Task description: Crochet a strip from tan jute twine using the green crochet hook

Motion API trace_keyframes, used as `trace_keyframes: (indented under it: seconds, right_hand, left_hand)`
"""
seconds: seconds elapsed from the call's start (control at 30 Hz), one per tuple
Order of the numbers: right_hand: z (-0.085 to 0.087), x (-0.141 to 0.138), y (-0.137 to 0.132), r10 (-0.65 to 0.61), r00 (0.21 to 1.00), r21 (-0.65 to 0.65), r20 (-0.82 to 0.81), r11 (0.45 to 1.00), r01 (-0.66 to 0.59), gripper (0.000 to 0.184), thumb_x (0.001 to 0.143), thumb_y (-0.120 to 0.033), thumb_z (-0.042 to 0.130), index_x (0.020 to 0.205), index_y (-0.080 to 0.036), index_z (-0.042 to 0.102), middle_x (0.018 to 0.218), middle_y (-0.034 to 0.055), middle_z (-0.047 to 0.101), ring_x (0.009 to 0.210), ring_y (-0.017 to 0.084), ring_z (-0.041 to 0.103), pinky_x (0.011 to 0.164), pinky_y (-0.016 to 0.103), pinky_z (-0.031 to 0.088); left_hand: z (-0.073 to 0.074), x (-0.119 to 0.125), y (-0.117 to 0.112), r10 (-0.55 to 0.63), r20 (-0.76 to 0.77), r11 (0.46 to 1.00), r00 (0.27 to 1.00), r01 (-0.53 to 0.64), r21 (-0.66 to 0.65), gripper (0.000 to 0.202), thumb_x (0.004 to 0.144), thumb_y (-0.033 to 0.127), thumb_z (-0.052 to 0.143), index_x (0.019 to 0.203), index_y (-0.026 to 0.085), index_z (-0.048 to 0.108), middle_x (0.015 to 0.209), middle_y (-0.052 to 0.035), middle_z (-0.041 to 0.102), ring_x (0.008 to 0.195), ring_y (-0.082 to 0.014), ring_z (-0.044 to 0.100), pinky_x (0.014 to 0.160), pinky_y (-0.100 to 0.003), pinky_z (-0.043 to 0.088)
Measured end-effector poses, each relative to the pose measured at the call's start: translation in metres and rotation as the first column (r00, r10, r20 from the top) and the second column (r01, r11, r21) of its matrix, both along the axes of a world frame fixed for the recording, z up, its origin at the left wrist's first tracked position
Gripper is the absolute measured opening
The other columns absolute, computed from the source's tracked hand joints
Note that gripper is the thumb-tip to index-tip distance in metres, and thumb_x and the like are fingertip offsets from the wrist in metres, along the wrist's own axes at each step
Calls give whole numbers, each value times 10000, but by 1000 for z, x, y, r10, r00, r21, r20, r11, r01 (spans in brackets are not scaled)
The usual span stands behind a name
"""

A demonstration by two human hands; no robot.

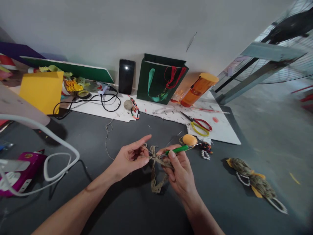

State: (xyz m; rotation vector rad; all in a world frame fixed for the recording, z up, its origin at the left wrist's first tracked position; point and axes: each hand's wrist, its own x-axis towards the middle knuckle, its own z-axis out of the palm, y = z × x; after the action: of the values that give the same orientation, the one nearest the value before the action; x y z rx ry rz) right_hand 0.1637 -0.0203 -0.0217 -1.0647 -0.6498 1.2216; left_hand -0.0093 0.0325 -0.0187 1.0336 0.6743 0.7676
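Note:
My right hand (180, 169) grips a crochet hook by its green handle (177, 150), and part of the crocheted piece lies under its fingers. The narrow grey-beige crochet piece (156, 187) hangs in a loop between both hands, above the dark table. With thumb and fingers pinched, my left hand (133, 155) holds the piece's other edge, its index finger stretched out. The hook's tip meets the work near the left fingertips, too small to make out exactly. A thin yarn (107, 143) runs from the left hand back to a small yarn ball (127, 104).
Scissors (200, 125) lie on a white board (227, 130), near an orange bottle (199, 89). Behind stand a dark green gift bag (161, 81) and a phone (126, 76). A braided bundle (256, 182) lies right; a white cable (61, 137) and magenta box (24, 173) are left.

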Motion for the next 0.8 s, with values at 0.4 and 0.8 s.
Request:
trace_keyframes:
  seconds: [0.4, 0.8]
  right_hand:
    - [3, 0, -4, -53, 990, 47, 132, 998, 47, 295, 817, -466, 791, 827, -226, 620, 758, -6, 712, 339, 4, 272, 263, 98, 246]
    - [2, 1, -8, -72, 941, 192, 330, 981, 8, 161, 919, -376, 707, 865, -231, 666, 828, 15, 733, 338, 16, 382, 273, 126, 320]
  left_hand:
    - [2, 3, -2, 50, -157, 995, 986, -37, 90, 720, 740, 227, 743, 1437, 179, 570, 810, -5, 606, 720, -131, 488, 676, -287, 438]
    - [1, 6, -3, 104, -186, 988, 977, -80, 135, 735, 715, 212, 732, 1430, 154, 573, 789, -1, 607, 691, -120, 486, 636, -264, 415]
